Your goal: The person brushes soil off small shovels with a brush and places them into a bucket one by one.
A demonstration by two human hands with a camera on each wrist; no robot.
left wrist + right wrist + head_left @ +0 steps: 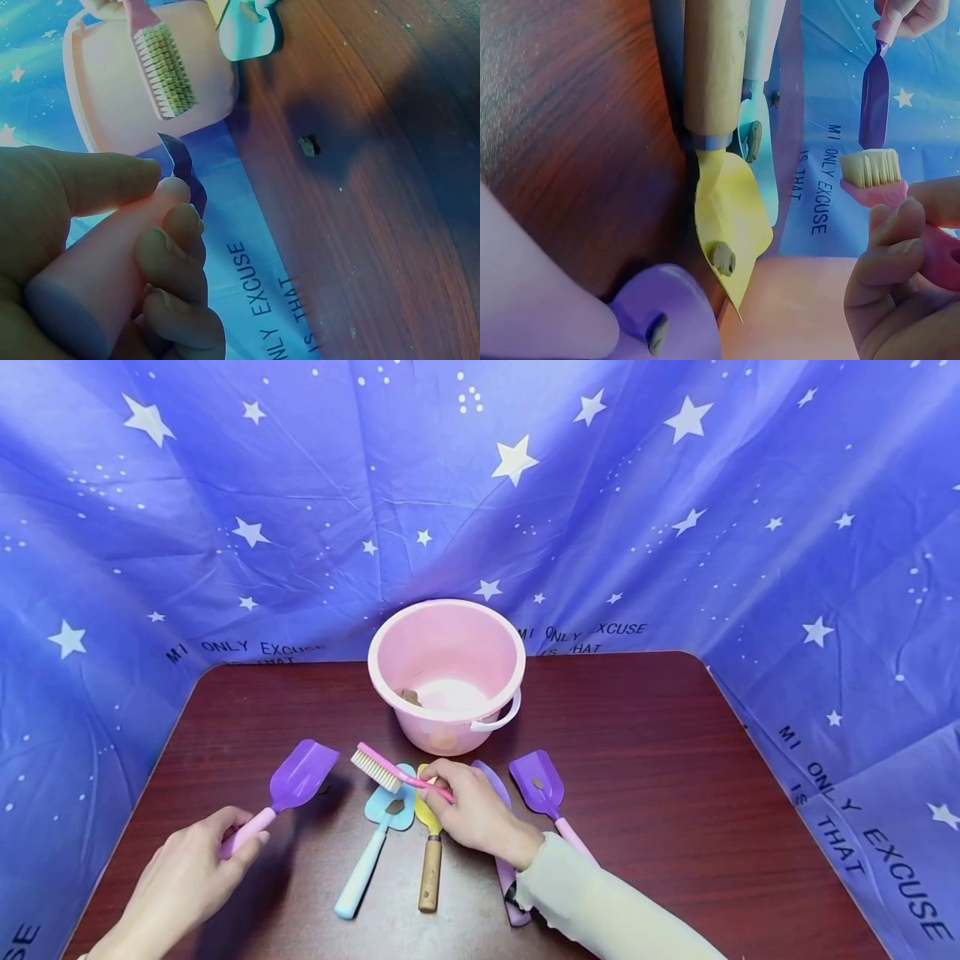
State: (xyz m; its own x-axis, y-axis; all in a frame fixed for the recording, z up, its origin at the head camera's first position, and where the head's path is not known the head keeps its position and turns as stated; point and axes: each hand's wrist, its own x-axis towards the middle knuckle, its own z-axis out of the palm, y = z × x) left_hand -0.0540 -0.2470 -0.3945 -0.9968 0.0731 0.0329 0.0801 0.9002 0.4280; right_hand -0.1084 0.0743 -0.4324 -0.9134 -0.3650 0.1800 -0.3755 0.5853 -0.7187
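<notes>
My left hand grips the pink handle of a small purple shovel, its blade raised above the table. My right hand holds a pink brush with cream bristles, which hovers over a light blue shovel. A brown lump lies on that shovel's blade. Beside it is a yellow shovel with a wooden handle and another lump on it. Partly hidden under my right arm lies a purple shovel with a lilac handle; the right wrist view shows a lump on a purple blade.
A pink bucket with a white handle stands at the back of the table, a brown lump inside. Another purple shovel bearing a lump lies to the right. One small lump sits on the tabletop. Starry blue cloth surrounds the table.
</notes>
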